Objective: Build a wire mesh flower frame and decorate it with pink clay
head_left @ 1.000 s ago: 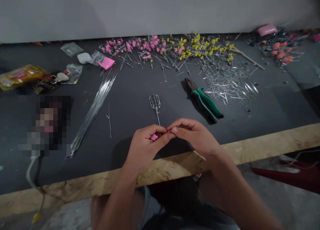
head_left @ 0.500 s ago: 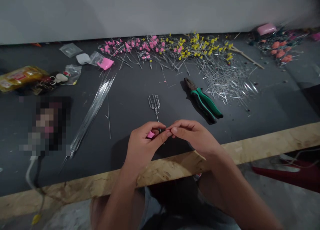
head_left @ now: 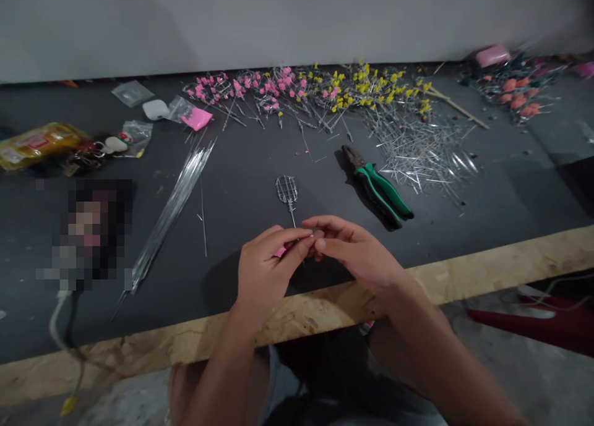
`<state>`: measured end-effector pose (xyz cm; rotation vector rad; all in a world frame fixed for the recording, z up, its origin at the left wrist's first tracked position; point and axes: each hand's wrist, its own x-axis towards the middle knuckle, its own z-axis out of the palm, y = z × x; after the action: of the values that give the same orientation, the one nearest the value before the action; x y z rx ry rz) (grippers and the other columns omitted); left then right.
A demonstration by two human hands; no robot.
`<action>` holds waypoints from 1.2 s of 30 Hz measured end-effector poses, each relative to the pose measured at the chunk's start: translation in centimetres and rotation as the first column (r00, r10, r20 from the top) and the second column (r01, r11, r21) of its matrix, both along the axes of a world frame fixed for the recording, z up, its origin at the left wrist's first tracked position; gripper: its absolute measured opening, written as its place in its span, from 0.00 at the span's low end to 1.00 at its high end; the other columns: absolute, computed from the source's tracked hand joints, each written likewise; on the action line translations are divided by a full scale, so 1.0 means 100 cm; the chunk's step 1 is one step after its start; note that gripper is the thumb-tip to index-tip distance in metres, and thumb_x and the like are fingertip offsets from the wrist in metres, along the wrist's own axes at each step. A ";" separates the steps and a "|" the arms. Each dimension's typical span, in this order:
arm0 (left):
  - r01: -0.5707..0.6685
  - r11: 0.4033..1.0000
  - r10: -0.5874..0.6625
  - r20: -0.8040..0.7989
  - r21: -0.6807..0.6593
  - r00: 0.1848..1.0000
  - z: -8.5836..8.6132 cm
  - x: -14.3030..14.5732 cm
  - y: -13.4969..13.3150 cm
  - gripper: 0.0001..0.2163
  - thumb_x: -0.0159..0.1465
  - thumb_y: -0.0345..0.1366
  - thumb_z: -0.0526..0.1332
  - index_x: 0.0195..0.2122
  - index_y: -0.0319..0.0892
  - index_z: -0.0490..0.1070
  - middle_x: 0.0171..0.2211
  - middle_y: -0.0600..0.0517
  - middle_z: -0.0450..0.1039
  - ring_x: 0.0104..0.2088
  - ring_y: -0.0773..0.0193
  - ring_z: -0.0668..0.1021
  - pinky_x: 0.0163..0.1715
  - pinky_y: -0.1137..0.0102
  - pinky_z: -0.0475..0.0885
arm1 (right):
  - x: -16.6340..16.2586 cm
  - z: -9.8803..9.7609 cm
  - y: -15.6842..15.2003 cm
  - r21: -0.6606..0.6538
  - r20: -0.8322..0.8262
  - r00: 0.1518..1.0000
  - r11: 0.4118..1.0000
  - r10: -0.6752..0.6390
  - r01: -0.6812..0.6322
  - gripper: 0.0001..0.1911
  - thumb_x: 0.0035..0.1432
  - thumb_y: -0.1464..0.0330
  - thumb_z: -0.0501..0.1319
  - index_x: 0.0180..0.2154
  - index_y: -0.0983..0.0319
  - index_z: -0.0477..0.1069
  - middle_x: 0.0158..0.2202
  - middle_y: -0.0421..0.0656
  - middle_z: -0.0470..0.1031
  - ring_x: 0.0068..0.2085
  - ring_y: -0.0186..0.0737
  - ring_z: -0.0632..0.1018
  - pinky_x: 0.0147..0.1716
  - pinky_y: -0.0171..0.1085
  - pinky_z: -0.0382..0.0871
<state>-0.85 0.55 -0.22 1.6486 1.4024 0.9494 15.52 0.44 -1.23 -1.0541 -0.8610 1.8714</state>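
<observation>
Near the table's front edge my left hand (head_left: 266, 262) is curled, thumb and forefinger pinched together. A bright pink, soft-looking lump (head_left: 279, 251) shows partly inside its fingers. My right hand (head_left: 357, 250) meets it with bent fingers, its fingertips at the left hand's pinch. Anything between the fingertips is too small to name. Just beyond the hands lies a small racket-shaped wire frame (head_left: 286, 190) with a grid head and a thin stem; the stem's lower end is hidden by my hands. Green-handled pliers (head_left: 378, 188) rest to the right.
Long straight wires (head_left: 171, 209) lie bundled at left, beside a single wire (head_left: 203, 222). Along the wall are pink-tipped wire pieces (head_left: 245, 86), yellow-tipped ones (head_left: 371, 83) and a heap of short wires (head_left: 422, 148). A pink packet (head_left: 197, 119) and a yellow package (head_left: 41, 144) sit farther left.
My right fingers have shifted slightly and their pinch has loosened. The left fingers have closed more over the pink lump, so less of it shows. The wire frame has stayed in place.
</observation>
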 end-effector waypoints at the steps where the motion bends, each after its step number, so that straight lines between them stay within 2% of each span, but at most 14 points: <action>1: 0.000 0.998 0.003 0.048 -0.057 0.999 0.000 0.000 0.000 0.05 0.61 0.37 0.63 0.34 0.48 0.79 0.26 0.55 0.74 0.26 0.71 0.73 0.25 0.76 0.66 | -0.001 0.001 0.000 0.007 0.011 1.000 1.000 -0.017 0.017 0.14 0.52 0.67 0.67 0.43 0.55 0.75 0.31 0.37 0.74 0.33 0.30 0.73 0.37 0.34 0.67; 4: 0.023 0.978 0.028 0.240 -0.206 0.970 -0.003 -0.001 0.002 0.04 0.58 0.38 0.66 0.34 0.48 0.80 0.26 0.55 0.74 0.22 0.73 0.70 0.22 0.75 0.64 | -0.002 0.003 0.000 0.022 0.040 0.998 0.998 -0.051 0.050 0.10 0.51 0.67 0.68 0.37 0.57 0.76 0.32 0.37 0.75 0.34 0.30 0.73 0.40 0.34 0.67; 7: 0.054 0.952 0.071 0.390 -0.302 0.918 -0.008 -0.003 0.003 0.05 0.56 0.39 0.68 0.32 0.47 0.80 0.25 0.55 0.72 0.19 0.75 0.65 0.19 0.75 0.59 | -0.002 0.004 0.000 0.030 0.107 0.993 0.998 -0.049 0.046 0.06 0.52 0.64 0.67 0.32 0.59 0.75 0.29 0.37 0.75 0.32 0.30 0.73 0.39 0.34 0.66; 12: 0.080 0.881 0.186 0.495 -0.467 0.849 -0.008 -0.002 0.006 0.11 0.57 0.42 0.65 0.39 0.44 0.78 0.16 0.59 0.59 0.15 0.75 0.58 0.14 0.76 0.53 | -0.004 0.001 0.000 0.040 0.184 0.980 0.997 -0.077 0.071 0.09 0.53 0.61 0.65 0.29 0.60 0.76 0.28 0.38 0.76 0.32 0.32 0.72 0.36 0.34 0.65; 15: 0.107 0.854 0.184 0.489 -0.509 0.853 -0.003 -0.004 0.008 0.12 0.60 0.42 0.61 0.41 0.43 0.76 0.18 0.59 0.58 0.15 0.75 0.56 0.14 0.75 0.54 | -0.004 0.001 -0.001 0.027 0.183 0.979 0.996 -0.093 0.090 0.09 0.53 0.61 0.65 0.30 0.60 0.76 0.28 0.39 0.76 0.31 0.32 0.72 0.34 0.34 0.65; 18: 0.085 0.874 0.089 0.330 -0.478 0.940 0.000 -0.012 0.012 0.14 0.61 0.43 0.60 0.45 0.45 0.74 0.19 0.58 0.60 0.16 0.74 0.59 0.16 0.74 0.56 | -0.003 0.000 0.004 0.040 0.195 0.976 0.995 -0.101 0.095 0.09 0.53 0.60 0.65 0.30 0.60 0.76 0.28 0.39 0.75 0.30 0.31 0.72 0.31 0.32 0.65; 20: 0.042 0.919 -0.004 0.098 -0.391 0.995 0.001 -0.019 0.016 0.16 0.61 0.45 0.59 0.47 0.46 0.74 0.22 0.57 0.63 0.19 0.72 0.63 0.20 0.73 0.59 | -0.001 -0.002 0.012 0.051 0.248 0.963 0.994 -0.105 0.095 0.10 0.52 0.60 0.65 0.30 0.61 0.76 0.27 0.39 0.74 0.30 0.31 0.72 0.27 0.31 0.64; 21: 0.036 0.940 -0.052 -0.038 -0.340 0.998 0.002 -0.022 0.018 0.16 0.61 0.45 0.59 0.49 0.47 0.73 0.23 0.57 0.64 0.21 0.70 0.65 0.22 0.73 0.61 | 0.000 -0.004 0.018 0.050 0.289 0.952 0.995 -0.097 0.087 0.10 0.52 0.60 0.65 0.30 0.61 0.76 0.27 0.39 0.73 0.29 0.31 0.72 0.25 0.31 0.63; 24: 0.120 0.958 -0.206 -0.333 -0.259 0.920 0.001 -0.030 0.021 0.19 0.63 0.43 0.57 0.55 0.49 0.70 0.27 0.55 0.66 0.27 0.66 0.70 0.28 0.71 0.63 | 0.001 -0.009 0.039 0.016 0.381 0.922 0.998 -0.065 0.063 0.10 0.51 0.61 0.65 0.30 0.62 0.75 0.29 0.40 0.73 0.25 0.30 0.71 0.16 0.29 0.55; 27: 0.246 0.929 -0.353 -0.468 -0.275 0.810 0.000 -0.030 0.020 0.19 0.64 0.41 0.56 0.57 0.51 0.67 0.32 0.53 0.68 0.32 0.63 0.72 0.30 0.69 0.64 | -0.002 -0.011 0.060 -0.004 0.462 0.887 1.000 0.025 -0.026 0.09 0.52 0.62 0.64 0.30 0.62 0.74 0.29 0.42 0.73 0.23 0.28 0.70 0.14 0.29 0.52; 31: 0.296 0.908 -0.416 -0.572 -0.296 0.707 -0.002 -0.028 0.016 0.19 0.66 0.41 0.53 0.58 0.52 0.66 0.37 0.50 0.69 0.35 0.60 0.74 0.29 0.69 0.62 | -0.007 -0.006 0.082 0.000 0.567 0.815 0.989 0.121 -0.147 0.10 0.53 0.62 0.63 0.27 0.62 0.74 0.30 0.44 0.74 0.23 0.28 0.71 0.14 0.29 0.53; 36: 0.303 0.903 -0.430 -0.598 -0.306 0.676 -0.002 -0.026 0.014 0.19 0.67 0.41 0.52 0.58 0.54 0.64 0.40 0.50 0.70 0.39 0.59 0.76 0.30 0.70 0.64 | -0.010 -0.002 0.096 -0.046 0.664 0.725 0.977 0.185 -0.207 0.10 0.52 0.64 0.64 0.24 0.63 0.72 0.27 0.44 0.74 0.20 0.29 0.72 0.14 0.31 0.54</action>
<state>-3.49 1.97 -0.40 2.1191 1.4326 -0.0334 14.48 10.02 -1.44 -1.7185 -1.4544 1.6279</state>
